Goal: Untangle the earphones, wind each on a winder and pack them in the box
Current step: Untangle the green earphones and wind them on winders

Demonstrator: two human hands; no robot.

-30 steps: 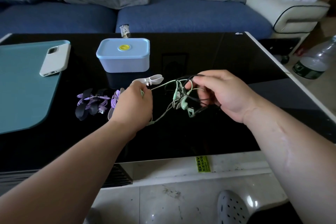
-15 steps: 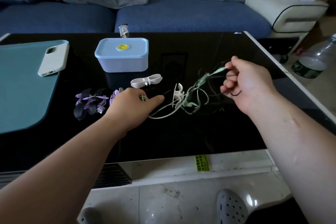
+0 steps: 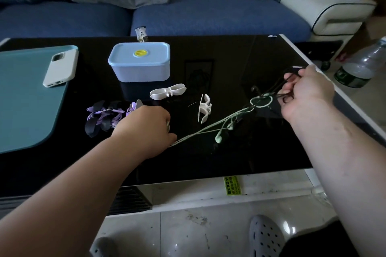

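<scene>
Looking down from my head, my left hand [image 3: 146,129] sits low over the black table [image 3: 208,160]. Its fingers are curled in and grip the near end of the green earphones [image 3: 218,138]. Their cable runs taut from under my thumb, up and to the right, to a small loop just beside my right hand [image 3: 307,92]. The two green buds dangle below the line, close to the glass.

My right hand is raised near the table's right edge, and its fingers are curled round loops of the black earphones [image 3: 281,86], which cross the green loop.

Between my hands a white winder [image 3: 168,94] lies flat, and a second white winder [image 3: 204,108] stands on its edge just right of it. The pale blue box [image 3: 140,62] sits behind them with its lid on. The purple earphones [image 3: 104,117] lie in a bundle just left of my left hand. At far left a white phone [image 3: 60,67] rests on a teal mat [image 3: 25,98].
</scene>
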